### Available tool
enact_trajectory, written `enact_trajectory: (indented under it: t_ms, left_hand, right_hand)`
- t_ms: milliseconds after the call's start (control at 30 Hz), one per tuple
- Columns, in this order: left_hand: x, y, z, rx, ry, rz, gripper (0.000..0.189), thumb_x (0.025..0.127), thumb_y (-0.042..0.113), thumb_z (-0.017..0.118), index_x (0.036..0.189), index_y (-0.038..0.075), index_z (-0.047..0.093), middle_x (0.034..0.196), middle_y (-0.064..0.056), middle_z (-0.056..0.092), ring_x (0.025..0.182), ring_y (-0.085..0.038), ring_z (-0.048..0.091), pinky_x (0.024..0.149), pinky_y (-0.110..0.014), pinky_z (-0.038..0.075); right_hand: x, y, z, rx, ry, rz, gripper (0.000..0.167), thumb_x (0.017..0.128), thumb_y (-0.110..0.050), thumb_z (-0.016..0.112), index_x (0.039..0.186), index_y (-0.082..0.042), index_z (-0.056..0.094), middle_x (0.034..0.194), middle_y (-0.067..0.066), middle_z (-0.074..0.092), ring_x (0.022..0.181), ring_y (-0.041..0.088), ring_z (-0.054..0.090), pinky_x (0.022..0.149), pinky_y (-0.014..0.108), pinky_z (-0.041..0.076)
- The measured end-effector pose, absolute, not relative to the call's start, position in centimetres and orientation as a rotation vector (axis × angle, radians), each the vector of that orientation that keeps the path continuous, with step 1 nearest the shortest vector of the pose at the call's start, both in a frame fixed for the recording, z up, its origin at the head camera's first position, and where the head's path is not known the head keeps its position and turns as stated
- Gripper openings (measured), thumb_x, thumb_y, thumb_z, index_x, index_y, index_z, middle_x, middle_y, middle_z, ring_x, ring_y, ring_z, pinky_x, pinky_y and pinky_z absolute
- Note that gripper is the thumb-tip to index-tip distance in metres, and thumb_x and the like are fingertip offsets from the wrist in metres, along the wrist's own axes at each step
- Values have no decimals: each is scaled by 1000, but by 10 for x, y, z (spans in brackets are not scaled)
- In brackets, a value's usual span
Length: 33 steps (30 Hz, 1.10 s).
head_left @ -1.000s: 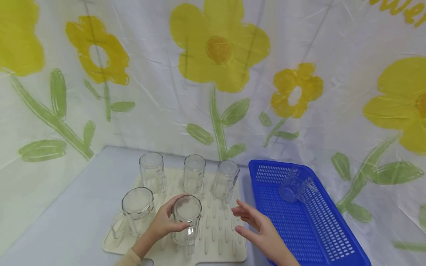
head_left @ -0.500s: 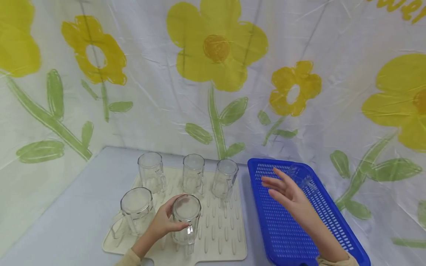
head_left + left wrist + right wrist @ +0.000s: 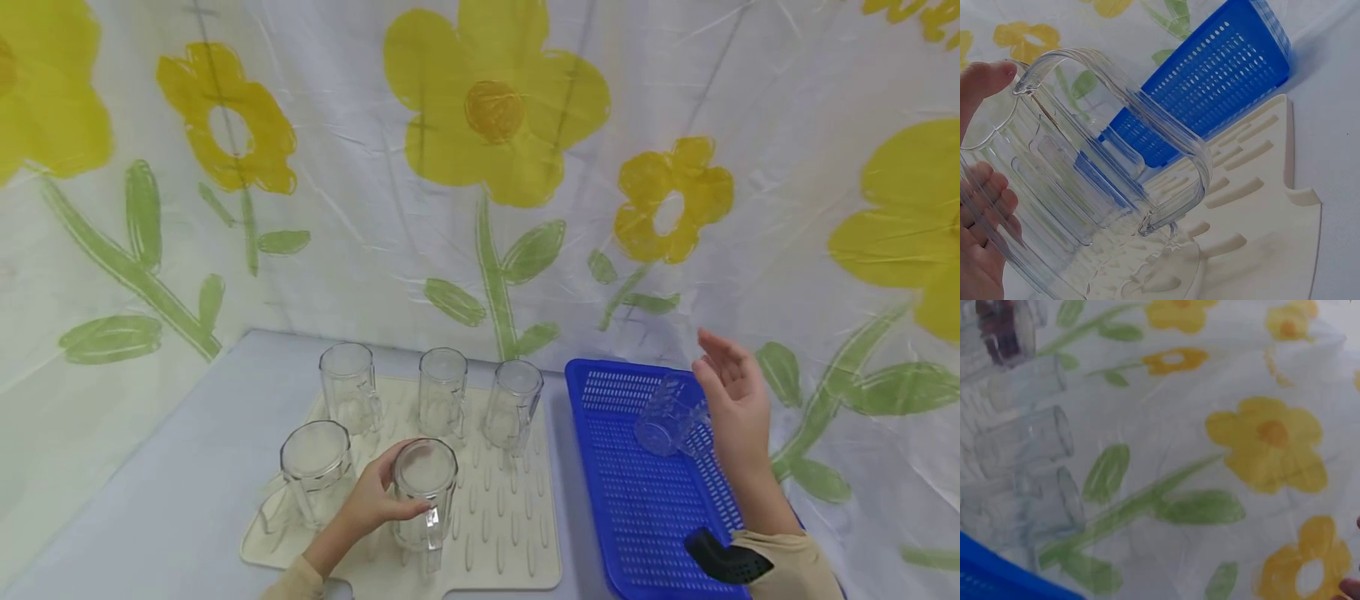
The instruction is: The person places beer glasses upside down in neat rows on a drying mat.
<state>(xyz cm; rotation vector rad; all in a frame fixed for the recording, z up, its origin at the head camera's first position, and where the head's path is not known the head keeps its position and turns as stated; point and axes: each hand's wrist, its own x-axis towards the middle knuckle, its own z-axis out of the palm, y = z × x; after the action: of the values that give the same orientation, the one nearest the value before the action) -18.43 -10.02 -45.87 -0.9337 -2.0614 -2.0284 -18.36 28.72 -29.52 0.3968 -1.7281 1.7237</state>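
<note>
On a cream ridged drying mat [image 3: 502,542], my left hand [image 3: 371,500] grips an upright clear glass mug [image 3: 425,471] round its body. The left wrist view shows the thumb at this mug's rim [image 3: 1000,131], fingers behind the glass, and the handle [image 3: 1175,144] facing the camera. Over the right side of a blue perforated basket [image 3: 637,517], my right hand [image 3: 738,408] is raised with relaxed fingers and holds nothing. Beside it, another glass mug [image 3: 660,417] lies tipped over in the basket. Only fingertips [image 3: 1350,587] of the right hand show in its wrist view.
Several more mugs stand upright on the mat: one at the front left [image 3: 318,467] and a back row, including a right-hand mug [image 3: 513,408]. A flower-printed curtain [image 3: 337,250] hangs behind the table [image 3: 172,467]. A black device [image 3: 727,558] sits at my right wrist.
My right hand has moved from beside the mat, across the basket, to its right side, turning upward. My left hand keeps holding the front mug in the same spot.
</note>
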Motion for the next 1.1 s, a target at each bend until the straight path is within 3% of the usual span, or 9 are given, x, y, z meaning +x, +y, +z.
enact_trajectory:
  t_ms: [167, 333, 567, 667, 867, 1100]
  left_hand:
    - [-184, -100, -459, -932, -2049, -2029, 69, 62, -9, 74, 122, -14, 40, 116, -30, 47, 110, -7, 44, 93, -17, 32]
    - [-184, -100, -458, -937, -2060, -2031, 69, 62, -8, 74, 122, -14, 40, 116, -28, 47, 110, -6, 44, 94, -17, 32]
    - [-183, -101, -457, -892, -2094, -2044, 70, 61, -8, 75, 121, -15, 40, 116, -29, 47, 110, -3, 43, 93, -15, 30]
    - [-182, -101, -457, -897, -2096, -2046, 70, 62, -8, 75, 122, -15, 39, 116, -29, 46, 110, -3, 43, 93, -15, 30]
    - [-182, -100, -456, -897, -2086, -2040, 71, 60, -9, 75, 121, -16, 39, 116, -31, 46, 109, -3, 44, 92, -15, 32]
    - [-182, -100, -456, -870, -2101, -2053, 72, 60, -9, 75, 122, -16, 39, 117, -29, 46, 110, -3, 43, 92, -15, 32]
  right_hand:
    - [-217, 314, -310, 87, -1733, 1557, 40, 84, 0, 58, 121, 7, 43, 126, 15, 43, 121, 19, 35, 101, 26, 24]
    - [-244, 338, -323, -134, -1879, 1452, 59, 84, -9, 59, 133, 7, 29, 136, 18, 29, 128, 18, 24, 103, 23, 18]
    - [-262, 362, -369, -347, -2193, 1230, 90, 78, -40, 65, 138, 6, 17, 140, 26, 19, 127, 39, 17, 102, 48, 17]
    - [-264, 368, -383, -375, -2308, 1222, 98, 75, -46, 66, 137, 10, 14, 138, 31, 18, 126, 42, 16, 101, 52, 16]
    - [-269, 374, -384, -470, -2701, 1168, 102, 78, -46, 63, 134, 17, 6, 133, 40, 15, 121, 50, 19, 96, 55, 24]
    - [-269, 375, -384, -447, -2746, 1123, 95, 79, -45, 62, 131, 20, 17, 129, 40, 25, 117, 49, 27, 95, 53, 29]
